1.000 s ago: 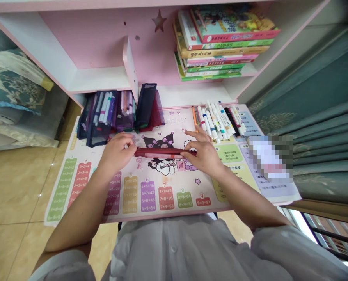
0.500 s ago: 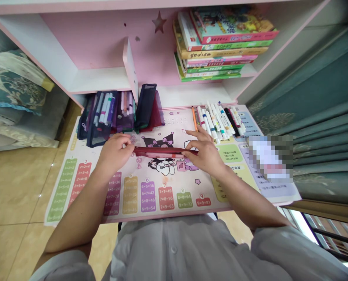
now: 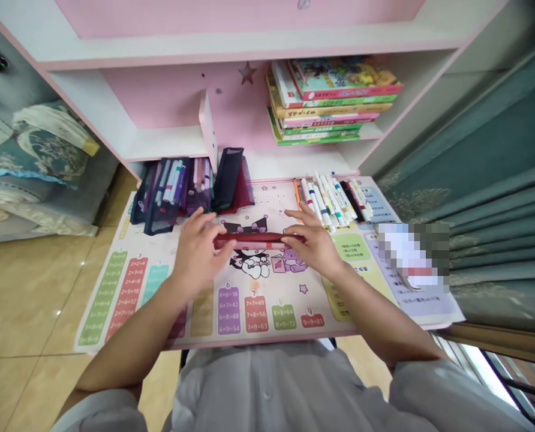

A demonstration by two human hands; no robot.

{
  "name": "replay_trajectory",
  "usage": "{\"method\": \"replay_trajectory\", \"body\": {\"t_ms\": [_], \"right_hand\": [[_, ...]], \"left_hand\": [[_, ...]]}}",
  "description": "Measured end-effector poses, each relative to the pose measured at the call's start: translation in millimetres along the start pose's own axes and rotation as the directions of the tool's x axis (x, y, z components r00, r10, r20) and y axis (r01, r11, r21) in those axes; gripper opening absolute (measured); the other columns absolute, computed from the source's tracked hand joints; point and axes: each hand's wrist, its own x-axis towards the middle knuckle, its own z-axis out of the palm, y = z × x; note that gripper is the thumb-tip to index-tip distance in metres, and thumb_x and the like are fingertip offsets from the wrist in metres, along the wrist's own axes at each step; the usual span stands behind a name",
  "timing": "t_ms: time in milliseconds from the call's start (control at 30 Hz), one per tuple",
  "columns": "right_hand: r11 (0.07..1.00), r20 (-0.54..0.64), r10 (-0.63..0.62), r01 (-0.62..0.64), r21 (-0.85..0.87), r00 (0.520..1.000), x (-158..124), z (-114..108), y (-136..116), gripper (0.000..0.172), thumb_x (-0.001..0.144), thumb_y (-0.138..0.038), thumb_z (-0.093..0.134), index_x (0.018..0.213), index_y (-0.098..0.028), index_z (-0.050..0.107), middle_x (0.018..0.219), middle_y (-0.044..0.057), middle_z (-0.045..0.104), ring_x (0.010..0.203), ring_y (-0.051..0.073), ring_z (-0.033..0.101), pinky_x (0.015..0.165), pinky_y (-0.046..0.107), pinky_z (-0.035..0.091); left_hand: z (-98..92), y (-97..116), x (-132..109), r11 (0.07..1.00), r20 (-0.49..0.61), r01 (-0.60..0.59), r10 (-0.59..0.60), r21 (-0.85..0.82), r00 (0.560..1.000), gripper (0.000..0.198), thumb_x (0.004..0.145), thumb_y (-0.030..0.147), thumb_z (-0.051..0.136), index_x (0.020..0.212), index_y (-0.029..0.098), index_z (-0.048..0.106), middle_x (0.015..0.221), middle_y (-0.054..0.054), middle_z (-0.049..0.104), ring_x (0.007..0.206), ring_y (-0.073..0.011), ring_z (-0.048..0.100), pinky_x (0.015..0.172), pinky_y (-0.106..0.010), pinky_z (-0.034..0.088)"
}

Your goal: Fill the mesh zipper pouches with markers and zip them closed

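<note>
A dark red pencil pouch (image 3: 254,237) spans the space between my hands, above the printed desk mat (image 3: 303,273), with pinkish pens showing along its near side. My left hand (image 3: 200,249) has its left end between thumb and fingers; the fingers are slightly blurred. At the other end, my right hand (image 3: 316,243) pinches the pouch between thumb and index finger, its other fingers stretched out. Just beyond that hand lie white markers (image 3: 333,201) in a loose row. Filled mesh pouches (image 3: 168,186) stand behind my left hand, and a dark blue pouch (image 3: 228,177) leans on a red one.
A stack of books (image 3: 325,108) lies in the pink and white shelf (image 3: 249,51) at the back of the desk. A blurred-out pale object (image 3: 409,258) is on the mat's right side, near a teal curtain (image 3: 487,198). Cushions (image 3: 38,144) are at far left.
My left hand has shifted right and its fingers now reach over the pouch's left end. My right hand keeps its pinch. The view has tilted upward, showing more of the shelf.
</note>
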Motion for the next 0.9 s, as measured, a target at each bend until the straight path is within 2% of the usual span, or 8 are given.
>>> {"method": "replay_trajectory", "body": {"t_ms": [100, 167, 367, 500, 600, 700, 800, 900], "right_hand": [[0.996, -0.043, -0.076, 0.077, 0.036, 0.996, 0.2, -3.4, -5.5, 0.016, 0.090, -0.028, 0.062, 0.077, -0.022, 0.071, 0.129, 0.009, 0.066, 0.150, 0.031, 0.031, 0.119, 0.056, 0.035], [0.993, -0.060, -0.108, 0.110, 0.046, 0.992, -0.1, -6.3, -8.6, 0.017, 0.090, -0.028, 0.062, 0.077, -0.023, 0.070, 0.129, 0.010, 0.066, 0.150, 0.032, 0.031, 0.119, 0.057, 0.035], [0.987, -0.061, -0.073, 0.080, 0.139, 0.995, -0.7, -11.0, -9.0, 0.016, 0.088, -0.030, 0.064, 0.074, -0.024, 0.068, 0.130, 0.009, 0.067, 0.148, 0.032, 0.035, 0.116, 0.060, 0.039], [0.969, 0.046, -0.018, 0.006, 0.249, 0.999, -3.0, -3.0, -19.3, 0.016, 0.086, -0.032, 0.066, 0.072, -0.024, 0.067, 0.133, 0.009, 0.066, 0.146, 0.031, 0.039, 0.115, 0.059, 0.039], [0.941, 0.157, -0.002, -0.051, 0.335, 0.988, -3.6, 11.3, -35.6, 0.013, 0.085, -0.030, 0.067, 0.073, -0.024, 0.066, 0.133, 0.008, 0.066, 0.145, 0.029, 0.040, 0.116, 0.057, 0.039], [0.917, 0.229, 0.007, -0.097, 0.386, 0.973, 1.4, 31.5, -55.7, 0.011, 0.083, -0.026, 0.068, 0.073, -0.023, 0.066, 0.132, 0.008, 0.067, 0.146, 0.028, 0.040, 0.118, 0.055, 0.037], [0.928, 0.257, 0.028, -0.121, 0.353, 0.966, 15.0, 56.5, -78.0, 0.012, 0.080, -0.026, 0.072, 0.070, -0.022, 0.068, 0.133, 0.009, 0.066, 0.146, 0.030, 0.038, 0.118, 0.055, 0.035], [0.966, 0.226, 0.047, -0.102, 0.238, 0.973, 34.9, 83.9, -101.0, 0.014, 0.078, -0.029, 0.076, 0.068, -0.021, 0.072, 0.135, 0.011, 0.064, 0.147, 0.032, 0.036, 0.119, 0.057, 0.032]], "left_hand": [[9.9, 10.0, -7.2, 0.989, 0.041, -0.098, 0.094, 0.109, 0.995, 0.032, 0.088, 0.041, 0.064, 0.111, 0.020, 0.069, 0.143, -0.017, 0.054, 0.146, -0.0420, 0.031, 0.117, -0.072, 0.017], [14.0, 13.7, -9.2, 0.985, 0.081, -0.126, 0.117, 0.121, 0.990, 0.025, 0.091, 0.038, 0.060, 0.106, 0.022, 0.072, 0.144, -0.015, 0.054, 0.146, -0.0408, 0.032, 0.117, -0.073, 0.012], [14.2, 17.7, -14.6, 0.975, 0.149, -0.201, 0.186, 0.096, 0.971, 0.023, 0.095, 0.031, 0.054, 0.092, 0.023, 0.075, 0.140, -0.013, 0.059, 0.145, -0.0377, 0.035, 0.117, -0.073, 0.012], [3.0, 6.8, -28.5, 0.993, 0.166, -0.104, 0.095, 0.046, 0.982, 0.022, 0.093, 0.033, 0.056, 0.082, 0.023, 0.073, 0.136, -0.010, 0.063, 0.144, -0.0347, 0.039, 0.118, -0.070, 0.014], [-11.1, -16.5, -46.3, 0.998, 0.220, 0.056, -0.057, 0.010, 0.974, 0.020, 0.087, 0.039, 0.062, 0.079, 0.023, 0.071, 0.134, -0.010, 0.064, 0.143, -0.0351, 0.039, 0.117, -0.068, 0.018], [-24.6, -52.3, -65.7, 0.976, 0.229, 0.212, -0.196, -0.046, 0.954, 0.025, 0.084, 0.048, 0.061, 0.080, 0.024, 0.070, 0.136, -0.009, 0.064, 0.145, -0.0347, 0.038, 0.117, -0.066, 0.020], [-35.9, -94.3, -78.1, 0.955, 0.195, 0.262, -0.233, -0.138, 0.953, 0.035, 0.084, 0.054, 0.055, 0.080, 0.024, 0.072, 0.135, -0.012, 0.064, 0.142, -0.0331, 0.042, 0.118, -0.055, 0.029], [-46.7, -133.0, -79.1, 0.932, 0.143, 0.324, -0.302, -0.164, 0.942, 0.046, 0.077, 0.065, 0.055, 0.074, 0.022, 0.071, 0.129, -0.015, 0.067, 0.139, -0.0333, 0.046, 0.118, -0.051, 0.033]]}}
